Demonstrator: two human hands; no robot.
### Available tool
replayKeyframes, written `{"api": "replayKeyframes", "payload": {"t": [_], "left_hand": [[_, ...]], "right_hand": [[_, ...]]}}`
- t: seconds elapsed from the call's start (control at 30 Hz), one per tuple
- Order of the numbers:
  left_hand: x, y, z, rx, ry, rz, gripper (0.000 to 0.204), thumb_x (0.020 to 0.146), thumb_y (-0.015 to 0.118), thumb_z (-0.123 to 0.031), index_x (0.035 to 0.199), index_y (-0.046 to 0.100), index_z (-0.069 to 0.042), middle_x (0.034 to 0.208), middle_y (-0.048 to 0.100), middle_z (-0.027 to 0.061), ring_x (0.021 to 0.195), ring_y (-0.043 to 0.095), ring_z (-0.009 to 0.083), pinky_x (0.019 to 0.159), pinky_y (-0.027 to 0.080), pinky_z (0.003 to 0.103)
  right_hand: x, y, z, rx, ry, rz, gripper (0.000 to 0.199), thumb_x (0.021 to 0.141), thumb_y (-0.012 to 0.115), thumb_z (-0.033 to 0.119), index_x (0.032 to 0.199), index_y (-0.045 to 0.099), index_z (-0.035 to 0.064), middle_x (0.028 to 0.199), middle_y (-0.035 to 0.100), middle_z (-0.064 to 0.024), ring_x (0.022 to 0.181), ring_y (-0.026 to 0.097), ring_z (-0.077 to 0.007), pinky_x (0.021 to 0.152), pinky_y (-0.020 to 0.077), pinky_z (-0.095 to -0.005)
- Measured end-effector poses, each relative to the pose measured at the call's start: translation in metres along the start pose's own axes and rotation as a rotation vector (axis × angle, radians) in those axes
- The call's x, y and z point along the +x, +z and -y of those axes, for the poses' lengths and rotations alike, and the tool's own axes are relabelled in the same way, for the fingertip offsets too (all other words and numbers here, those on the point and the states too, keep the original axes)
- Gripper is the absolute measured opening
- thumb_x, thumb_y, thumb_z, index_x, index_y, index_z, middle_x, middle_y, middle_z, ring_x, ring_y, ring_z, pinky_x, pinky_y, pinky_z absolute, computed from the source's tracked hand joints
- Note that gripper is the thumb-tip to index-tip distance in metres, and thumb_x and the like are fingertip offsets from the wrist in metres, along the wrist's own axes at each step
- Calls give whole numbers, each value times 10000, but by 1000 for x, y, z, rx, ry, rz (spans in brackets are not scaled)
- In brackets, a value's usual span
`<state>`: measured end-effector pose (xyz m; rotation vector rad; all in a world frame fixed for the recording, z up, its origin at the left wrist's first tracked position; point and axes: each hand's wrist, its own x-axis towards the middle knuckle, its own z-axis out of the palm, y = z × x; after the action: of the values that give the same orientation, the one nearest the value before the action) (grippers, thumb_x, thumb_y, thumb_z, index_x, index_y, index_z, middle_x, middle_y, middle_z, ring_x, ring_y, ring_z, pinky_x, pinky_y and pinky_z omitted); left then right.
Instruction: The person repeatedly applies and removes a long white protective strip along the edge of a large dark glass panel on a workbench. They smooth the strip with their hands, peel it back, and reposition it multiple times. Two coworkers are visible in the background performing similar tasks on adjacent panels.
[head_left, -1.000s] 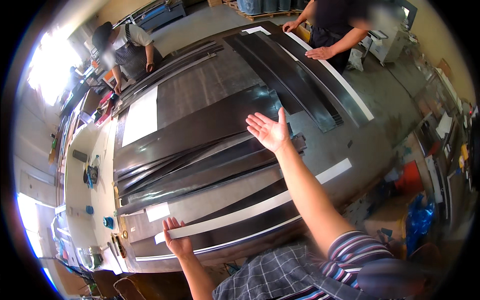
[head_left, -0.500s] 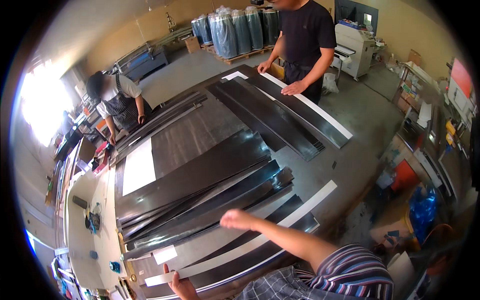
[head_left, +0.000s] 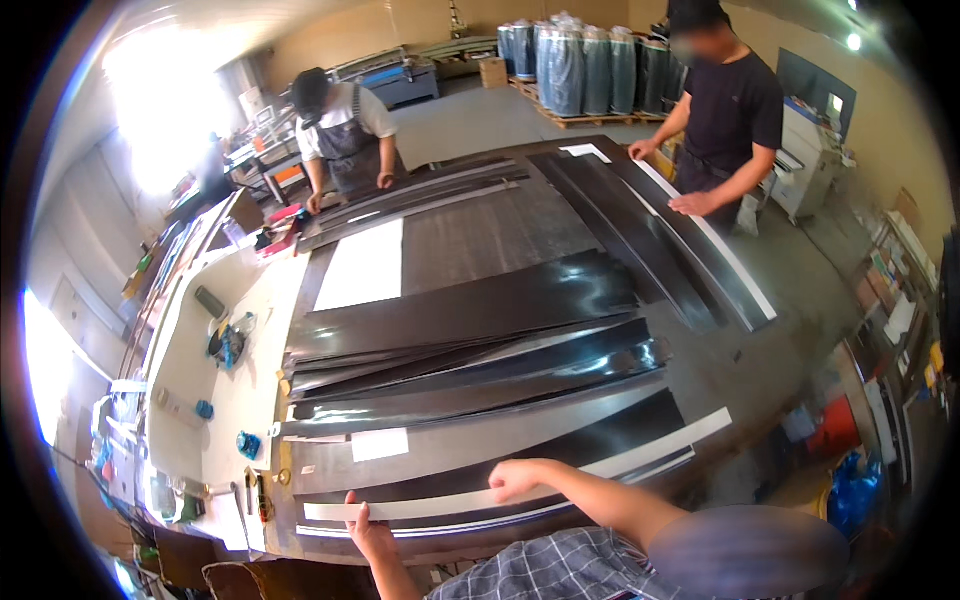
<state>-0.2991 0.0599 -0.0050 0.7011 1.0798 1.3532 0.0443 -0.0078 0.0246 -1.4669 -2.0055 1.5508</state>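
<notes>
A long white strip [head_left: 640, 455] lies along a dark flat sheet [head_left: 640, 425] near the table's front edge. At the strip's left end is my left hand [head_left: 372, 538], its thumb and fingertips closed on it. My right hand [head_left: 512, 480] rests at the strip's middle, fingers curled in; whether anything is inside them is hidden. Beyond the strip, several glossy dark sheets [head_left: 480, 380] overlap in a stack. A small white piece [head_left: 380, 444] lies on the table left of my right hand.
Across the table, a person in black [head_left: 725, 120] touches another white-edged dark sheet [head_left: 745, 285]. A person in an apron [head_left: 350, 140] works at the far left. A pale side table [head_left: 235, 400] holds a blue tape roll [head_left: 248, 444] and hand tools [head_left: 262, 498].
My right hand has come down onto the white strip. The strip now lies straighter along the dark sheet, with my left hand still at its left end. The view has turned left.
</notes>
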Motion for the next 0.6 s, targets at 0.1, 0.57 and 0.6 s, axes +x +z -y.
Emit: {"api": "replayKeyframes", "payload": {"t": [0.1,0.57,0.6], "left_hand": [[-6,-9,-2,-146,-74,-13,454,837,560,-16,1273,508,-132,997,547,48,908,563,184,799,498,351],[-11,-2,-21,464,-11,-109,319,815,636,-143,1121,619,-55,911,587,46,820,546,194,724,459,310],[-3,-22,-3,846,92,-164,274,797,649,-159,1052,651,-60,918,605,73,839,554,241,751,466,344]], "right_hand": [[10,6,10,-99,123,41,333,766,670,282,968,675,16,915,693,-131,838,657,-232,737,509,-369],[80,36,52,238,53,-194,186,835,644,182,874,656,0,769,653,-76,727,586,-135,687,481,-292],[84,40,40,231,84,-211,174,822,659,167,874,656,1,756,649,-70,712,588,-131,673,483,-291]]}}
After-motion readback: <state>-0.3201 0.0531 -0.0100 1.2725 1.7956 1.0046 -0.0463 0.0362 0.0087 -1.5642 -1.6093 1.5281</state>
